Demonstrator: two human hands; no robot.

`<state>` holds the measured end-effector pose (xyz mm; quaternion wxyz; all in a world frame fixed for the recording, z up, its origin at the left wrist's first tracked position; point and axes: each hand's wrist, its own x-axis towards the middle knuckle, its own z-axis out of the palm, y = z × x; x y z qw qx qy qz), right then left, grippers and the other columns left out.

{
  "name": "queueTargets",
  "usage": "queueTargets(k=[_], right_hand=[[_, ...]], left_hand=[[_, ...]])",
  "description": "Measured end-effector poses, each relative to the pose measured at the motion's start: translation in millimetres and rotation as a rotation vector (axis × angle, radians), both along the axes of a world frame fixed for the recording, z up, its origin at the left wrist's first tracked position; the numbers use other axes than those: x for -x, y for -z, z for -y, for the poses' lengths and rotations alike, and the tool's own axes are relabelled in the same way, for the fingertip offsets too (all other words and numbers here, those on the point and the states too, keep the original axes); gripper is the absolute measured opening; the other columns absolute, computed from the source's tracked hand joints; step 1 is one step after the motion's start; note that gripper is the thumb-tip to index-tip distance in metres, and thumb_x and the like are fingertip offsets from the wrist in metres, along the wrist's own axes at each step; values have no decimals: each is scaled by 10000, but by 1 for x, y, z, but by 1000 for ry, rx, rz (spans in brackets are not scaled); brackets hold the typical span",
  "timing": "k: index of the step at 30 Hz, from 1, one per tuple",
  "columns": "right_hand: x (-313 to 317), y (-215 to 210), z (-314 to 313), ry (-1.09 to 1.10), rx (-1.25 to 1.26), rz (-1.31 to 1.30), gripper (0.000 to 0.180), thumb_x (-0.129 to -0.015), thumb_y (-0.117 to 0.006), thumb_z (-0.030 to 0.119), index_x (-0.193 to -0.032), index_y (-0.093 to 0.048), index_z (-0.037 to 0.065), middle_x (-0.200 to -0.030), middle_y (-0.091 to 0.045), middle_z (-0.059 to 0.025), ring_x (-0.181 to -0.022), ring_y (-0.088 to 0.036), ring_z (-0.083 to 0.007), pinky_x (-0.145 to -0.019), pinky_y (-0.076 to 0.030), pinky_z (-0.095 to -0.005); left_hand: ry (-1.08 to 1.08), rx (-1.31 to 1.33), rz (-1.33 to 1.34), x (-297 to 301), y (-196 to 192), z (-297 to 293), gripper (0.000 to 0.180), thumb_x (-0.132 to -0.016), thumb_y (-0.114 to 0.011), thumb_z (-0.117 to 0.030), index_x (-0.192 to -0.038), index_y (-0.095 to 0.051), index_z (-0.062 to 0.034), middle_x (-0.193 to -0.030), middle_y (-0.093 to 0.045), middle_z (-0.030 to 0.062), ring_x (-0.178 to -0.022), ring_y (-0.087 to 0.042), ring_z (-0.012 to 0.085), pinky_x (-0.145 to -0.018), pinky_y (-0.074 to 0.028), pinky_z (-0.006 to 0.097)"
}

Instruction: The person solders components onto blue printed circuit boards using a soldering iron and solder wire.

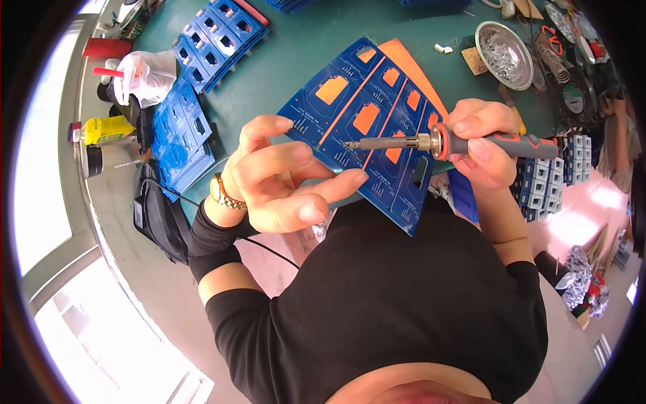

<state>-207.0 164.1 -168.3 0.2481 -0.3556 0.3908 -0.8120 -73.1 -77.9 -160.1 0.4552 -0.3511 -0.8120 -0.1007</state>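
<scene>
A blue circuit board panel with several cutouts is tilted in front of my chest. An orange sheet lies behind it and shows through the openings. At the panel's left edge, my left hand grips it with bent fingers, some of them over its face; the far side of that grip is hidden. Closed round the grey handle of a soldering iron is my right hand. The iron points left, its tip at the panel's face near my left fingers. Whether the tip touches the board I cannot tell.
Stacked blue boards and a panel with fitted parts lie at the left. A plastic cup and a yellow bottle stand beyond them. At the far right are a metal bowl, a sponge and white parts.
</scene>
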Motion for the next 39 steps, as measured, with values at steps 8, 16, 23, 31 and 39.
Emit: queueTargets(k=[8, 16, 23, 31, 39], right_hand=[[2, 5, 8, -61, 67, 93, 192, -736, -580, 54, -869, -625, -77, -707, -613, -165, -498, -542, -135, -489, -454, -236], [2, 10, 10, -51, 37, 35, 186, -734, -573, 60, -861, -626, -64, -672, -605, -149, -491, -537, -129, -471, -440, -234], [0, 8, 10, -56, 48, 63, 184, -733, -579, 73, -861, -632, -48, -657, -599, -140, -493, -530, -127, -465, -429, -237], [-4, 16, 5, -34, 48, -10, 175, -746, -605, 96, -860, -630, -34, -666, -602, -134, -497, -535, -123, -457, -425, -234], [-4, 24, 1, -35, 74, 5, 142, -774, -610, 91, -864, -584, -16, -690, -607, -133, -500, -533, -109, -441, -406, -224]], left_hand=[[19, -30, -154, 4, 2, -4, 408, -753, -711, -10, -1136, -650, -135, -1284, -369, -65, -963, -434, 173, -742, -423, 375], [0, 104, -62, 6, -3, 1, 331, -764, -708, -42, -1080, -686, -138, -1305, -323, -93, -975, -391, 201, -636, -399, 362], [-21, 13, 115, -3, -2, 0, 689, -752, -722, -24, -1360, -437, -180, -1205, -496, -148, -991, -377, 212, -608, -369, 361], [-21, 72, 94, -2, -4, 4, 781, -759, -712, -10, -1416, -326, -182, -1212, -518, -181, -989, -394, 217, -608, -371, 358], [-24, 112, 174, -5, -13, 2, 446, -631, -763, 74, -1030, -703, -116, -1396, -98, -120, -941, -427, 215, -560, -387, 332]])
